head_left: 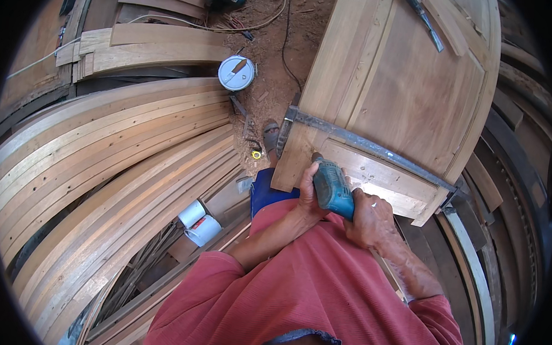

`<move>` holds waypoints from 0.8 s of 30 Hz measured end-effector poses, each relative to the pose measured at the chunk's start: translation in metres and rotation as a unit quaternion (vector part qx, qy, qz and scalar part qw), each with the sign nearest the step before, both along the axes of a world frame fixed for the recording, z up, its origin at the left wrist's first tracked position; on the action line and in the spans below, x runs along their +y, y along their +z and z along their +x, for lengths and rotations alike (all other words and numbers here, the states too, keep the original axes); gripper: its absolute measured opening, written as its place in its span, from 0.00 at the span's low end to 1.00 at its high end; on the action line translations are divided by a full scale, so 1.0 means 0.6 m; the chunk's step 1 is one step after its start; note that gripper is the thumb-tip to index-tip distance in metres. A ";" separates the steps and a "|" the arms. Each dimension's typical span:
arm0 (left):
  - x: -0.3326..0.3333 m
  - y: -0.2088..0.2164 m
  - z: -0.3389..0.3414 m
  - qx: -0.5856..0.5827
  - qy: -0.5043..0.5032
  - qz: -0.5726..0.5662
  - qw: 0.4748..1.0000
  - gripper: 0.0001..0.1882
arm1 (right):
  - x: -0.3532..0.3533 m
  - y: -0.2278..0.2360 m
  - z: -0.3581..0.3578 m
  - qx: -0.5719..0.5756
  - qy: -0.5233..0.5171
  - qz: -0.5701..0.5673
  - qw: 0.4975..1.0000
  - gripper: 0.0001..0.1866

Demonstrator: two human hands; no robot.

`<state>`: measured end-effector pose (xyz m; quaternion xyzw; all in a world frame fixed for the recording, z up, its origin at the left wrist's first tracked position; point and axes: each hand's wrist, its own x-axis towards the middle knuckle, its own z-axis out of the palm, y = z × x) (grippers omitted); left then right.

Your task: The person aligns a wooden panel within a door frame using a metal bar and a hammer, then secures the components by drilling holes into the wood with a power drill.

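Note:
A teal power drill [332, 188] is held low over the near end of a wooden panel door [421, 104]. Its dark chuck points at the door's left stile, where the joint with the bottom rail lies; I cannot tell whether the bit touches the wood. My left hand [309, 184] is wrapped around the drill's front left side. Closed around its rear end is my right hand [371, 218]. A long metal bar clamp [368, 144] spans the door just beyond the drill. Farther up, a chisel [426, 24] and a loose wood strip [446, 23] rest on the door.
Long planks [119, 127] are stacked at the left, more timber [519, 175] at the right. A white bucket [249, 80] carries a putty knife [236, 69] on its lid. A yellow tape measure [256, 155], white cans [204, 232] and a cable [285, 42] lie around.

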<state>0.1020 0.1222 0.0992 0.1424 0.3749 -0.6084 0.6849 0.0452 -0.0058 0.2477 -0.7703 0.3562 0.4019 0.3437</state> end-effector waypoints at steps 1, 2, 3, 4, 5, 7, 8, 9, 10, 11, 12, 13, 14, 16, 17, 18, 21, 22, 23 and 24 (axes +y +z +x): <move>-0.002 0.002 0.001 0.000 0.000 0.000 1.000 0.31 | -0.001 0.000 0.001 0.001 0.002 -0.001 1.000 0.21; -0.003 0.003 0.001 0.010 0.006 0.014 1.000 0.32 | -0.001 0.000 0.001 0.003 0.004 -0.001 1.000 0.21; -0.004 0.004 0.001 0.020 0.013 0.029 0.999 0.32 | -0.001 0.000 0.003 0.004 0.005 -0.001 1.000 0.21; -0.004 0.001 0.000 0.021 0.013 0.029 0.999 0.32 | -0.003 0.001 0.006 0.009 0.004 0.002 1.000 0.21; -0.003 -0.002 -0.001 0.029 0.013 0.027 0.999 0.32 | -0.003 0.002 0.008 0.014 0.004 0.004 1.000 0.21; -0.001 -0.006 -0.002 0.038 0.015 0.025 0.999 0.32 | -0.006 0.003 0.012 0.020 0.006 0.007 1.000 0.21; -0.001 -0.008 -0.001 0.030 0.016 0.017 0.999 0.31 | -0.007 0.001 0.013 0.025 0.007 0.010 1.000 0.20; -0.001 -0.009 0.000 0.024 0.015 0.008 1.000 0.29 | -0.006 -0.015 0.011 0.028 0.006 0.010 1.000 0.20; 0.005 -0.022 -0.002 0.026 0.014 0.009 1.000 0.29 | -0.005 -0.043 0.006 0.012 0.007 0.004 1.000 0.20; 0.000 -0.040 0.006 0.021 0.004 0.021 1.000 0.29 | -0.013 -0.063 0.010 -0.010 0.013 -0.006 1.000 0.20; -0.006 -0.056 0.011 0.015 -0.006 0.033 0.999 0.30 | -0.017 -0.063 0.013 -0.014 0.018 -0.010 1.000 0.20; -0.012 -0.069 0.011 0.011 -0.002 0.029 1.000 0.30 | -0.019 -0.057 0.014 -0.005 0.022 -0.003 1.000 0.20; -0.008 -0.071 0.003 0.048 0.007 0.043 0.998 0.30 | -0.014 -0.057 0.010 0.014 0.023 0.017 1.000 0.20; 0.018 -0.058 -0.019 0.098 0.017 0.078 0.992 0.30 | -0.004 -0.055 0.006 0.022 0.006 0.029 0.999 0.19; 0.006 -0.059 -0.013 0.093 0.025 0.069 0.993 0.30 | -0.012 -0.057 0.008 0.020 0.014 0.022 0.999 0.19; -0.001 -0.061 -0.009 0.088 0.032 0.060 0.994 0.30 | -0.018 -0.060 0.010 0.018 0.020 0.015 1.000 0.19; -0.006 -0.059 -0.003 0.042 0.025 0.048 0.998 0.29 | -0.028 -0.062 0.009 0.005 0.043 0.012 0.999 0.19; -0.006 -0.056 -0.003 0.024 0.025 0.053 0.998 0.29 | -0.029 -0.061 0.006 -0.008 0.056 0.015 0.998 0.19; -0.006 -0.051 0.003 0.033 0.026 0.045 0.998 0.27 | -0.029 -0.063 0.001 -0.015 0.063 0.019 0.998 0.19; -0.008 -0.044 0.002 0.025 0.028 0.033 0.999 0.27 | -0.030 -0.056 -0.003 -0.023 0.065 0.007 0.998 0.19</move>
